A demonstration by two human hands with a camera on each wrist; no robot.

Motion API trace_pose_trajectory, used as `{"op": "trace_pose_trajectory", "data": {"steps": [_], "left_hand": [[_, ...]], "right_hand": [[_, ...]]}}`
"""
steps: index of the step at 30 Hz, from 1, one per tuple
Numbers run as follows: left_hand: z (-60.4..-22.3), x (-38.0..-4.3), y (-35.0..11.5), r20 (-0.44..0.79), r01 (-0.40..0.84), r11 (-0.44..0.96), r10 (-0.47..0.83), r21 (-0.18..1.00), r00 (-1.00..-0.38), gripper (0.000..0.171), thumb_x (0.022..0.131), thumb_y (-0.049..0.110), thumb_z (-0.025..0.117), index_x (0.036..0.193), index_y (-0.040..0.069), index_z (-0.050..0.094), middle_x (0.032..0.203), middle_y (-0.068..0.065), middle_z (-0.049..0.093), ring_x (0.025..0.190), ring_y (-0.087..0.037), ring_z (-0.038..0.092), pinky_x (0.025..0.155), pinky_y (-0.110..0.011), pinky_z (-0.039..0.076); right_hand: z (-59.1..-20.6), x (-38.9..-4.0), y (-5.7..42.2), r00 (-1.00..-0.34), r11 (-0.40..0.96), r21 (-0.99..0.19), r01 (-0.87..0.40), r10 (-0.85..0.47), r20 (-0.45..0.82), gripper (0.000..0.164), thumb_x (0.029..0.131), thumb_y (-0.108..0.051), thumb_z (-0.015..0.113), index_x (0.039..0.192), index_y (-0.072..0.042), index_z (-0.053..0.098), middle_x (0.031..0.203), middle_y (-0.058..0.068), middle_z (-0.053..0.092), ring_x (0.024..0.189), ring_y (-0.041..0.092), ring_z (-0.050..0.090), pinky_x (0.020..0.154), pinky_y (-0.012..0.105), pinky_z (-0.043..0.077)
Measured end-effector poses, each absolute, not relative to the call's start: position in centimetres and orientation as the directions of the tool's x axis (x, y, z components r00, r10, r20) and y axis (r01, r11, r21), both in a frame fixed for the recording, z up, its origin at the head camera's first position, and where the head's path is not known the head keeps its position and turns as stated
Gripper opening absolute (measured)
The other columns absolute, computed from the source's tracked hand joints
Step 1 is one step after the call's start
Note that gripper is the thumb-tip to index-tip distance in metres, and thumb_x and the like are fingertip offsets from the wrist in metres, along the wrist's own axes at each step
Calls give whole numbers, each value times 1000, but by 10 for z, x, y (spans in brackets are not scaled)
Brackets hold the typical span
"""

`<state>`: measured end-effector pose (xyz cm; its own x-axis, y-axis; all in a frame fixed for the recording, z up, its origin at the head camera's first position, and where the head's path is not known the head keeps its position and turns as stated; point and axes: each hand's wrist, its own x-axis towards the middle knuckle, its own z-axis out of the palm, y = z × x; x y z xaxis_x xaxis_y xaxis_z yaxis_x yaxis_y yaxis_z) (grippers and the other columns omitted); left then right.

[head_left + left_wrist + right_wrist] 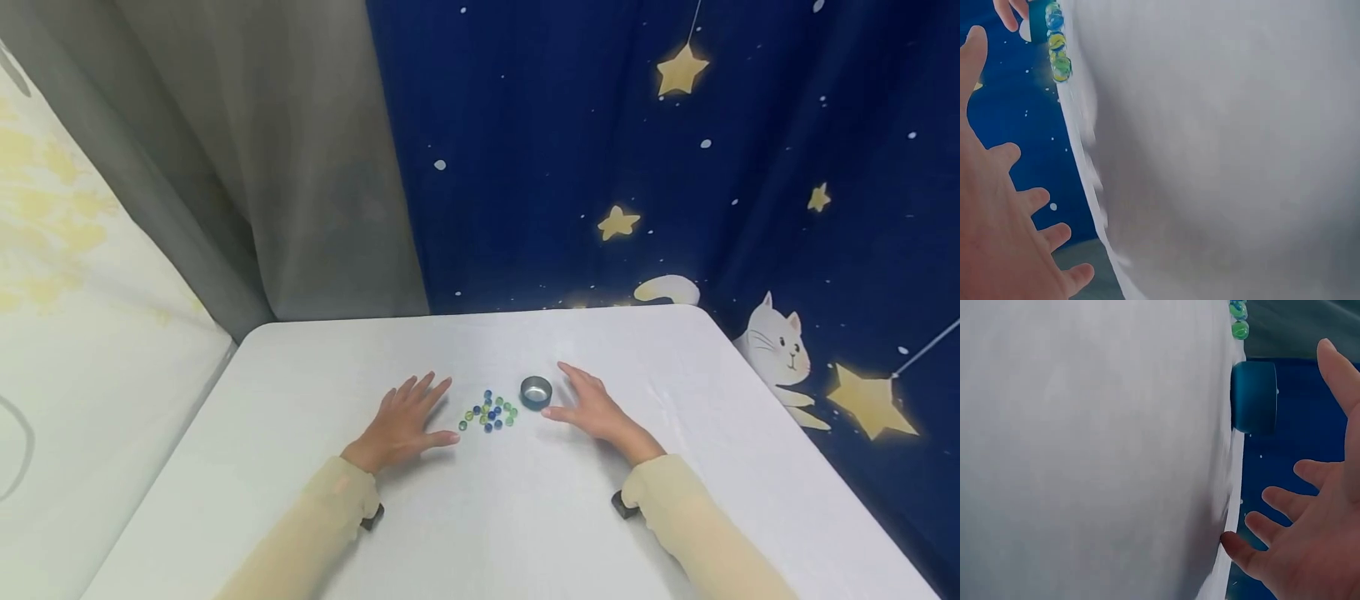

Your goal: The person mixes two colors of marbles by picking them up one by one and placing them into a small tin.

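Several glass marbles in blue, green and yellow lie in a loose cluster on the white table. Just right of them stands a small round blue-teal tin with a shiny metal inside, its opening facing up. Left of the marbles, my left hand is spread with fingers apart, holding nothing. My right hand is beside the tin on its right, fingers extended and thumb apart, also holding nothing. In the right wrist view a gap shows between that hand and the tin.
The white table has rounded far corners. Behind it hang a grey curtain and a dark blue curtain with stars and a white cat. A dark wrist device sits at the right sleeve, another at the left.
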<state>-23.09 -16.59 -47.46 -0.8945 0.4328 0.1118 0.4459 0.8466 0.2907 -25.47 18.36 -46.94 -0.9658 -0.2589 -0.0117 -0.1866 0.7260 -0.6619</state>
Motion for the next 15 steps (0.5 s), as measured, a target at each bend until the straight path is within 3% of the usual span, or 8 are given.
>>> {"op": "trace_pose_trajectory", "data": {"steps": [15], "left_hand": [[-473, -233, -146, 135, 351, 816, 326, 459, -936, 88, 84, 59, 65, 154, 21, 28, 155, -13, 30, 140, -37, 26, 109, -59, 17]], "right_hand": [[-468, -258, 166, -992, 648, -757, -86, -130, 1, 88, 83, -38, 76, 152, -11, 28, 144, 18, 42, 130, 39, 37, 101, 57, 35]]}}
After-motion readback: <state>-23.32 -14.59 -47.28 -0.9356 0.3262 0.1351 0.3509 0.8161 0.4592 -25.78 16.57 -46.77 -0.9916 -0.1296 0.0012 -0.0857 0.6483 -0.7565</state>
